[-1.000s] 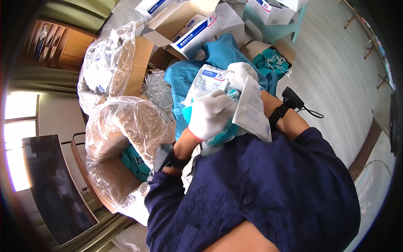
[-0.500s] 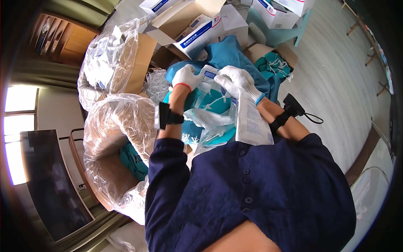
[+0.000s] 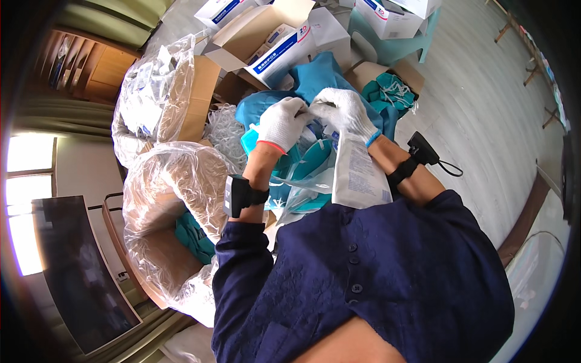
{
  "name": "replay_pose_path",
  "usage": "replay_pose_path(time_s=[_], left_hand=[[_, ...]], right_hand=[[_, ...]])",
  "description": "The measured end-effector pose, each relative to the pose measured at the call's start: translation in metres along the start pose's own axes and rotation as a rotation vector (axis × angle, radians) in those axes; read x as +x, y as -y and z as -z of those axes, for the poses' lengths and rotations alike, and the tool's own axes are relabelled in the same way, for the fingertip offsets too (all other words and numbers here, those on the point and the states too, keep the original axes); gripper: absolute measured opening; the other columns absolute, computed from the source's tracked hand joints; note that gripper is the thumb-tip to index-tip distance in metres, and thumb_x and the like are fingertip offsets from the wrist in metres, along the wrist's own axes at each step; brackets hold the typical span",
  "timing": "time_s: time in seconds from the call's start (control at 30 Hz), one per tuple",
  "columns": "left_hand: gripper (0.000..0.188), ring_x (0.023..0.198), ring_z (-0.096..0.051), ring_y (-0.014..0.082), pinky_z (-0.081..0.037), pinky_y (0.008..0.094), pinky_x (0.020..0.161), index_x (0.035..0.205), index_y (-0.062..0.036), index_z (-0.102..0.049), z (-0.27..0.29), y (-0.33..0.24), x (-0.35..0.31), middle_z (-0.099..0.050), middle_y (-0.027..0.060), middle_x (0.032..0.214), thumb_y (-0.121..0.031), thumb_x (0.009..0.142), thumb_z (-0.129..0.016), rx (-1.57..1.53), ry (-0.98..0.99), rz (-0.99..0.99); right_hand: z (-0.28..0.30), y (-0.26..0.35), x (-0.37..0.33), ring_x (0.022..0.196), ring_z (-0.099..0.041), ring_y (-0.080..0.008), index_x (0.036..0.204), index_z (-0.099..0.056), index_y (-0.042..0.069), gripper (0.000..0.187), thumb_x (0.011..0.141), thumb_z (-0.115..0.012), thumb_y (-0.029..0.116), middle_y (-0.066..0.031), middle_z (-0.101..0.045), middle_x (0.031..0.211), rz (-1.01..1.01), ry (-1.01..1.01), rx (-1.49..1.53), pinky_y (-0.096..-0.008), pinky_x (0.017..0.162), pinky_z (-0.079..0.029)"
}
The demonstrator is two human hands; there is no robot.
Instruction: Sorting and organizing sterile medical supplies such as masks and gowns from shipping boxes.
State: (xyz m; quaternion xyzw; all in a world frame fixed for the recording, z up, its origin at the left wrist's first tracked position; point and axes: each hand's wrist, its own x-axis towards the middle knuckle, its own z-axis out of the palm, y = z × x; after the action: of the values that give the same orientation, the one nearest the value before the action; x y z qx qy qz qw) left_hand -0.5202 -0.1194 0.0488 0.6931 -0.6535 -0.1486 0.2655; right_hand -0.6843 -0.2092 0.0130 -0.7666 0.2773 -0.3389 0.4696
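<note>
My left hand (image 3: 282,123), in a white knit glove with a red cuff, is closed, its fingertips pinched together against those of my right hand (image 3: 344,114). That one wears a white glove with a blue cuff and is closed too. Both pinch the top of a clear plastic pouch, mostly hidden by the gloves. Teal face masks (image 3: 313,158) lie just below, partly under clear film (image 3: 304,192). A flat white printed packet stack (image 3: 361,175) stands between my right wrist and my dark blue shirt. Behind the hands spreads blue cloth (image 3: 321,72).
Left stand a plastic-lined carton (image 3: 175,166) with teal masks inside and another lined carton of white packets (image 3: 151,100). White straps (image 3: 224,130) are heaped beside them. An open white box (image 3: 281,51) is beyond; a carton of teal masks (image 3: 390,91) stands right, near a pale blue stool (image 3: 393,48).
My left hand has moved right and slightly nearer, turning so its fingertips meet my right hand's. The pouch's blue-printed top, visible between the hands before, is now mostly covered.
</note>
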Motion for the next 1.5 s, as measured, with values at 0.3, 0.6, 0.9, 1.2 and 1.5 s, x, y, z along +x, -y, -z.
replay_pose_path(time_s=[0.3, 0.6, 0.9, 1.2, 1.5], left_hand=[[0.007, 0.070, -0.060, 0.0325, -0.049, 0.0411, 0.063, 0.076, -0.0053, -0.064, -0.015, -0.027, -0.008, -0.058, 0.0114, 0.073, -0.012, 0.076, -0.066, 0.131, -0.091, -0.413], [0.007, 0.065, -0.060, 0.0238, -0.048, 0.0357, 0.062, 0.075, -0.0033, -0.069, 0.058, -0.088, -0.060, -0.065, 0.0099, 0.072, 0.000, 0.079, -0.065, -0.506, -0.218, -0.269], [0.027, 0.047, -0.046, 0.0065, -0.030, 0.0206, 0.044, 0.082, -0.0025, -0.063, 0.084, -0.033, -0.044, -0.057, 0.0012, 0.063, -0.022, 0.099, -0.056, -1.038, -0.635, 0.371], [0.027, 0.058, -0.056, 0.0130, -0.042, 0.0279, 0.052, 0.079, 0.0007, -0.070, 0.002, 0.127, -0.011, -0.060, 0.0047, 0.068, -0.025, 0.088, -0.064, -1.177, -0.433, 0.880], [0.074, 0.131, -0.047, 0.0346, -0.033, 0.0487, 0.111, 0.134, -0.0073, -0.051, -0.031, 0.015, -0.002, -0.056, 0.0171, 0.133, -0.027, 0.069, -0.078, 0.299, -0.015, 0.073]], right_hand=[[-0.009, -0.021, 0.007, 0.075, -0.067, -0.0310, 0.085, -0.073, 0.006, 0.019, 0.082, -0.073, 0.025, -0.0137, -0.071, 0.082, -0.188, -0.076, -0.210, -0.0380, 0.070, -0.052], [0.002, -0.013, -0.001, 0.066, -0.064, -0.0258, 0.081, -0.068, 0.000, 0.028, 0.085, -0.069, 0.028, -0.0163, -0.068, 0.074, -0.374, -0.001, 0.066, -0.0378, 0.062, -0.049], [0.042, 0.023, 0.005, 0.065, -0.058, -0.0105, 0.086, -0.068, -0.001, 0.014, 0.090, -0.065, 0.013, -0.0046, -0.066, 0.075, -0.421, 0.053, 0.124, -0.0272, 0.058, -0.047], [0.116, -0.010, 0.010, 0.068, -0.052, -0.0040, 0.084, -0.068, 0.004, 0.010, 0.090, -0.066, 0.012, 0.0029, -0.061, 0.073, -0.293, 0.018, 0.147, -0.0221, 0.061, -0.044], [0.136, -0.055, 0.011, 0.072, -0.061, -0.0048, 0.103, -0.068, 0.002, 0.015, 0.095, -0.066, 0.014, -0.0013, -0.067, 0.080, -0.233, 0.081, 0.889, -0.0181, 0.061, -0.048]])
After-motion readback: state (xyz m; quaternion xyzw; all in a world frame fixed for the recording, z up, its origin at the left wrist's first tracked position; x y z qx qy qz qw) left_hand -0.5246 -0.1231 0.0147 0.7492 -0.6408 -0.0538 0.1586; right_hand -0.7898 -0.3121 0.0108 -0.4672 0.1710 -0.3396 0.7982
